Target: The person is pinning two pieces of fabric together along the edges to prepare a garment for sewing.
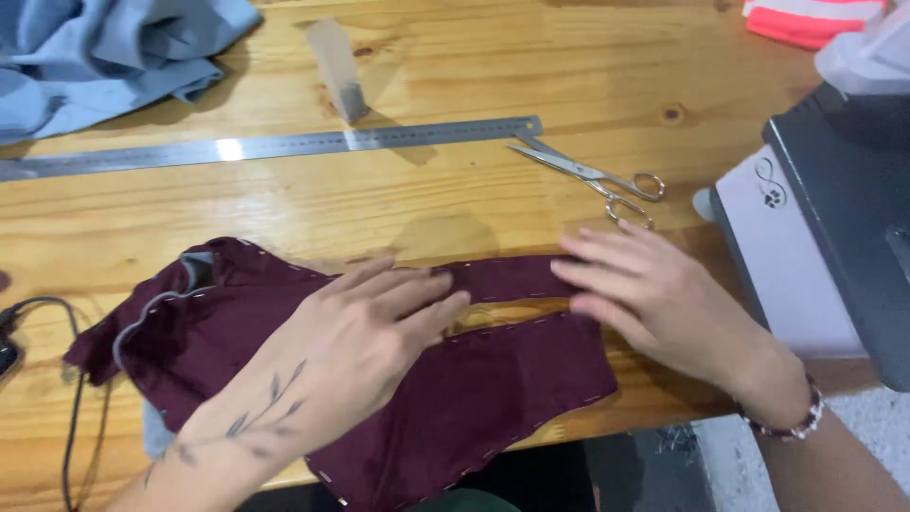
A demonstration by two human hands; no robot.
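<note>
A dark maroon fabric piece with white basting stitches along its edges lies on the wooden table near the front edge. My left hand lies flat on its middle, fingers spread and pointing right. My right hand presses flat on the narrow strip of the fabric at the right end, fingers pointing left. Neither hand grips anything. A grey lining shows at the fabric's left end.
A long steel ruler lies across the table, scissors beside its right end. Light blue cloth sits at the back left, a small block behind the ruler, a sewing machine at the right, a black cable at the left.
</note>
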